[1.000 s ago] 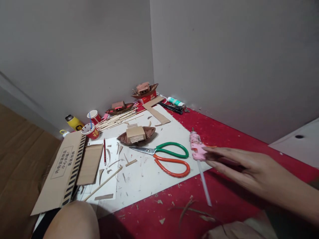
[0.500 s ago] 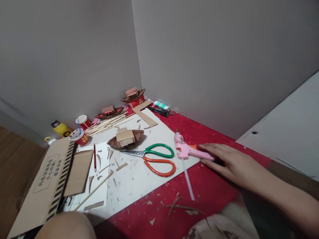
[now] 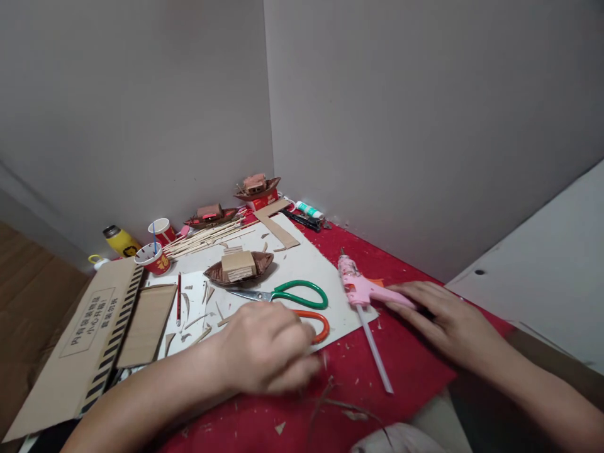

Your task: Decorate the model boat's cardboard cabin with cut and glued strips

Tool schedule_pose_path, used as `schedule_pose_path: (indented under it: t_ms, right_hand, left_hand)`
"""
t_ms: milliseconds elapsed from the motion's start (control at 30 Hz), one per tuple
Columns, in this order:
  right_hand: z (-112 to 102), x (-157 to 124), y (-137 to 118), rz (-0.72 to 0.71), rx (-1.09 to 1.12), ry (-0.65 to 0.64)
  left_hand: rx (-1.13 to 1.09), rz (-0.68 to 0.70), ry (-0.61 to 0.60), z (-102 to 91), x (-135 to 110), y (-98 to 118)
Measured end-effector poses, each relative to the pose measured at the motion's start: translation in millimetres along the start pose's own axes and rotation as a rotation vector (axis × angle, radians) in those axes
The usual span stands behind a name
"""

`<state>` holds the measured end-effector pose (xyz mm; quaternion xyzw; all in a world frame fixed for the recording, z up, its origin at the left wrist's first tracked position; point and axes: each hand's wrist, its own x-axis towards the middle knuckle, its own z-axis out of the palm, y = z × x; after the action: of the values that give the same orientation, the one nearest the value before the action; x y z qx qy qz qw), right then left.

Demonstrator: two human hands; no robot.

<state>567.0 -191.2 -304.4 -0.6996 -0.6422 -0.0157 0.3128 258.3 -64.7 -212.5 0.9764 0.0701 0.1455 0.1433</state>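
Observation:
My right hand (image 3: 443,314) has its fingers and thumb around the handle end of a pink hot glue gun (image 3: 357,289), which lies on the table's right side. A clear glue stick (image 3: 375,352) sticks out of its back. My left hand (image 3: 271,349) is slightly blurred, its fingers curled together in front of the scissors (image 3: 302,294), partly covering their orange handle. What those fingers hold, if anything, cannot be made out. Just beyond the scissor blades sits a small brown model boat (image 3: 238,267) with a cardboard cabin.
Two finished-looking model boats (image 3: 257,187) stand at the back by the wall. Thin wooden sticks (image 3: 202,238), paper cups (image 3: 151,258) and a yellow bottle (image 3: 121,241) lie or stand at back left. A cardboard box (image 3: 89,333) borders the left. Scraps litter the red tablecloth (image 3: 236,421).
My left hand has come into view from the lower left and now covers part of the scissors. The glue gun, with my right hand on it, has shifted slightly right.

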Motion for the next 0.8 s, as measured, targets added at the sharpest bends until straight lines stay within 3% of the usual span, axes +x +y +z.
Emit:
schedule_pose_path:
  t_ms: [133,267,400,467,567,700,800]
  right_hand:
    - [-10,8,2,0.259,0.254,0.035]
    - [-28,23,-4,0.563,0.757,0.047]
    - [-36,37,-16,0.540,1.128,0.227]
    - [-30,39,-22,0.492,1.170,0.178]
    - [-15,36,-32,0.558,1.084,0.018]
    - [-10,34,-41,0.662,1.110,0.039]
    - [-21,37,-44,0.609,1.103,0.060]
  left_hand:
    - [0.140,-0.159,-0.081,15.0,19,-28]
    - [0.068,-0.211,-0.159,24.9,15,-47]
    - [0.039,-0.223,-0.178,28.4,11,-50]
    - [0.047,-0.239,-0.209,27.3,12,-48]
    - [0.062,-0.258,-0.248,23.9,13,-44]
    - [0.044,-0.249,-0.280,18.9,13,-44]
    - [0.021,-0.214,-0.315,18.0,11,-47]
